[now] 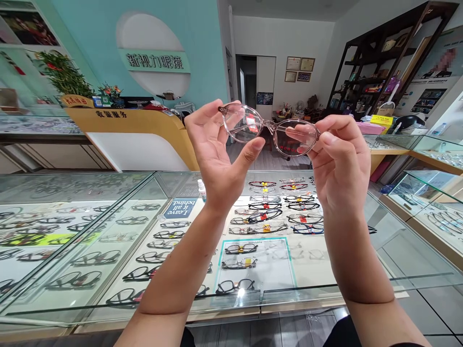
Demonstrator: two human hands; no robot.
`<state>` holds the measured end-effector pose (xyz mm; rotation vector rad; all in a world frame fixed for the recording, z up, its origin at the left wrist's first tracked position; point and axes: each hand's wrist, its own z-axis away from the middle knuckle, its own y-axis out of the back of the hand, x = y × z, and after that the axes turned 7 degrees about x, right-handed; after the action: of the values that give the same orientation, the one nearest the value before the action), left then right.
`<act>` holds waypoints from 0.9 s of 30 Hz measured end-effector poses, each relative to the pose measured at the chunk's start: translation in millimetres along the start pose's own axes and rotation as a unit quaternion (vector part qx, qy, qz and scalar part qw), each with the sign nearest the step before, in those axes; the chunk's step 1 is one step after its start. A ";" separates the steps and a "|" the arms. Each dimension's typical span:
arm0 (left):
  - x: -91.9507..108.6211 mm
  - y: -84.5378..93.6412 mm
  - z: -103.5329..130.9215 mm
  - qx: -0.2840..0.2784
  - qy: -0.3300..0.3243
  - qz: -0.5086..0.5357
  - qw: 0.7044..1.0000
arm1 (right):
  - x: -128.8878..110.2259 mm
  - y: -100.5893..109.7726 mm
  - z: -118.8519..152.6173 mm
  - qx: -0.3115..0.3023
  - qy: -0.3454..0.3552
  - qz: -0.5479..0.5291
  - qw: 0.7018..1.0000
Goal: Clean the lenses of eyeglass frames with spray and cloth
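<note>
A pair of eyeglasses (268,124) with a clear, slightly pinkish-brown frame is held up above the glass display case, tilted down to the right. My left hand (220,149) grips its left end, with the thumb under the left lens near the bridge and the fingers behind the rim. At the right hinge, my right hand (342,154) pinches the frame between thumb and forefinger. A red and white sticker (252,123) sits on the left lens, and red lettering shows on the right one. The temples are partly visible through the lenses.
Below my hands, the glass display case (314,296) holds rows of eyeglasses (240,248). A small white bottle (201,189) and a blue sign (180,208) are behind the left forearm. Farther back are a yellow and white counter (141,144), a dark shelf (379,62) and more glass cases.
</note>
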<state>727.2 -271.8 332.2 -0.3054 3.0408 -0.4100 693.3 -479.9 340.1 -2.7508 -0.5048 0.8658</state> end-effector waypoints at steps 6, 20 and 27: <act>5.5 1.3 4.3 -0.016 0.069 -0.015 0.997 | -1.8 -1.0 -0.8 -0.003 -0.022 -0.032 0.999; 13.0 -3.0 7.7 -0.002 0.104 -0.028 0.994 | 6.4 3.0 -5.8 0.008 -0.008 0.067 0.998; 8.7 -1.7 8.9 -0.019 0.087 -0.005 0.996 | 9.7 6.0 -7.4 0.016 -0.011 0.061 0.998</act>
<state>719.7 -277.5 323.9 -0.3031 3.2222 -0.3989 706.6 -482.4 339.2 -2.7699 -0.3285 0.9249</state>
